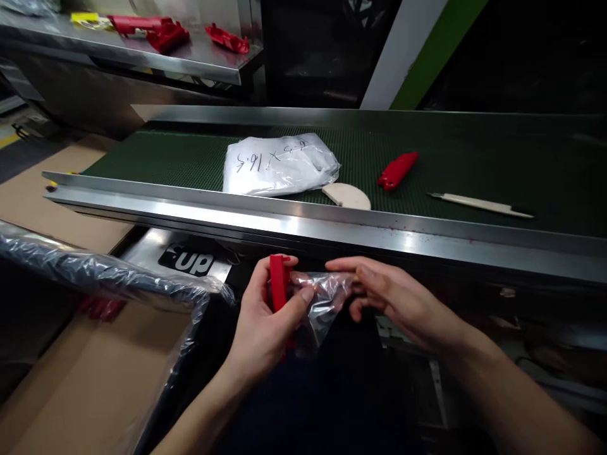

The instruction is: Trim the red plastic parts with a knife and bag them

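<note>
My left hand [265,322] is closed around a red plastic part [278,284], which stands upright between fingers and thumb. The same thumb presses on a clear plastic bag [325,309] that stretches from the part toward the right. At the bag's far edge, my right hand [393,294] pinches the film near the thumb, while its index finger reaches out over the top. Both hands are in front of the conveyor's metal rail [284,224]. The lower end of the red part is mostly hidden by my left hand.
On the green conveyor belt [190,151] lie a stack of marked plastic bags [279,164], a cream curved piece [348,196], another red part [398,170] and a white pen-like tool [478,202]. A plastic-lined box [118,354] is at lower left. Red pieces rest on a steel shelf [199,60].
</note>
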Action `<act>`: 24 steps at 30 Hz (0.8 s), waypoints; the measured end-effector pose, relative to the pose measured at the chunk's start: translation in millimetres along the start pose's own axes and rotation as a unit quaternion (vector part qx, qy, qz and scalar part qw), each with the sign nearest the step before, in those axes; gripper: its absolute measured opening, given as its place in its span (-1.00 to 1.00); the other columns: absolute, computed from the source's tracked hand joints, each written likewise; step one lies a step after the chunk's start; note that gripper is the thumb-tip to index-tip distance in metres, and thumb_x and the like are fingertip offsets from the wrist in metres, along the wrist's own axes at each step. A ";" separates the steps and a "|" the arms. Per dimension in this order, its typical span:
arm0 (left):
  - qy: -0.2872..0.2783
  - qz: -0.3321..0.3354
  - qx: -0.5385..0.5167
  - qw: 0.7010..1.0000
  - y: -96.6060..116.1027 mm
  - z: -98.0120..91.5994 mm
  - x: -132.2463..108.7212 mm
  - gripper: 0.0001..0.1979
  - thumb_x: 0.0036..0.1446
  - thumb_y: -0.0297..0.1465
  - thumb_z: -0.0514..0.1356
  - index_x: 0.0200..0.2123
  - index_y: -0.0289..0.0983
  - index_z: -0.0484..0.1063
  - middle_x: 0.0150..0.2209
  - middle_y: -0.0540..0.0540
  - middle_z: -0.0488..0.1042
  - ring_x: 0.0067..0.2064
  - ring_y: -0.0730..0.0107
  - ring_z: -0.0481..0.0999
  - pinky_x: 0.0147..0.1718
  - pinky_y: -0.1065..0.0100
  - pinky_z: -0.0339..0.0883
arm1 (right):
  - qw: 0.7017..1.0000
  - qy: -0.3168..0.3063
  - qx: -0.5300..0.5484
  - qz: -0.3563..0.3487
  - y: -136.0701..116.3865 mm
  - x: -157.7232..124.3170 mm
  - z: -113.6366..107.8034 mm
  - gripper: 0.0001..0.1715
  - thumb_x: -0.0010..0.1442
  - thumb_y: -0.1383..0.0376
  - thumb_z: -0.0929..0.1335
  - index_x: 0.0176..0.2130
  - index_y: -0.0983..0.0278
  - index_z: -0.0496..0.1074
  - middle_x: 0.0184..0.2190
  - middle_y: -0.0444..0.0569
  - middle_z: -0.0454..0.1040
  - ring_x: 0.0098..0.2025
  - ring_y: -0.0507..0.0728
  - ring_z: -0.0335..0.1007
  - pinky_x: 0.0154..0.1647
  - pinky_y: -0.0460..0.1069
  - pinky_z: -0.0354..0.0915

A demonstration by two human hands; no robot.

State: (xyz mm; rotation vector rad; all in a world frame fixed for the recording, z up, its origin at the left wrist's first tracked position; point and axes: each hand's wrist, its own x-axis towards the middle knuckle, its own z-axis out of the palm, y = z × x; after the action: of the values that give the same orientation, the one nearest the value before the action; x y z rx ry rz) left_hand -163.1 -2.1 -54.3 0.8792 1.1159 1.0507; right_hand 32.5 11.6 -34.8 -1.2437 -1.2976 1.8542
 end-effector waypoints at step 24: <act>0.013 0.164 0.263 0.951 -10.2 1.0 -22.0 -0.60 0.13 -0.41 0.30 0.01 -0.10 0.27 -0.22 0.04 0.41 -0.26 0.52 0.45 -0.22 0.47 0.36 | 0.974 0.212 -0.038 -0.068 31.2 -9.5 18.3 -0.79 0.09 0.18 0.49 -0.32 0.28 0.53 -0.44 -0.09 0.53 -0.40 0.01 0.44 -0.40 -0.15 0.36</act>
State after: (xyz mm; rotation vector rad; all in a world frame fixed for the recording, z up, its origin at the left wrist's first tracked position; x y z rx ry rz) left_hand -162.3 -26.1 -57.8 1.5200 1.3274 1.0462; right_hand 22.0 -15.7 -58.1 -1.4537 -1.1888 1.3572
